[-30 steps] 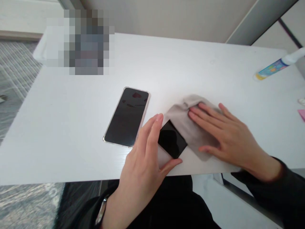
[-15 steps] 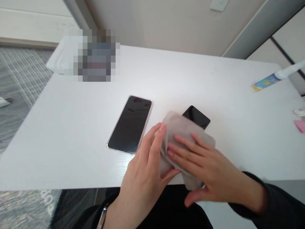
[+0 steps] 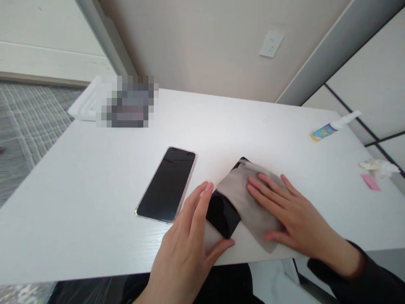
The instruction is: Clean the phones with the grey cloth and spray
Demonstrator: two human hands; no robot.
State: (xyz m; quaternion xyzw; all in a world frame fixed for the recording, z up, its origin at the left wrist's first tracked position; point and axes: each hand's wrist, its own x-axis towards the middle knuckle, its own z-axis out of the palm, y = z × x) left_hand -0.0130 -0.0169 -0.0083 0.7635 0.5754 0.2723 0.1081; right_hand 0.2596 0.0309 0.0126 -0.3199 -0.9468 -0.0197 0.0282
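A black phone (image 3: 222, 212) lies near the front edge of the white table (image 3: 95, 177), partly covered by a grey cloth (image 3: 249, 202). My right hand (image 3: 291, 219) rests flat on the cloth with fingers stretched out, pressing it onto the phone. My left hand (image 3: 190, 240) steadies the phone's near end between thumb and fingers. A second phone in a clear case (image 3: 167, 183) lies screen up just left of my left hand.
A small spray bottle (image 3: 332, 126) lies at the far right of the table. A crumpled tissue (image 3: 378, 166) and a pink slip (image 3: 371, 182) sit at the right edge. A white tray (image 3: 84, 107) stands at the back left. A wall outlet (image 3: 271, 43) is behind.
My right hand slid the cloth toward me along the black phone, then back away, uncovering the near end again. The view has tilted upward.
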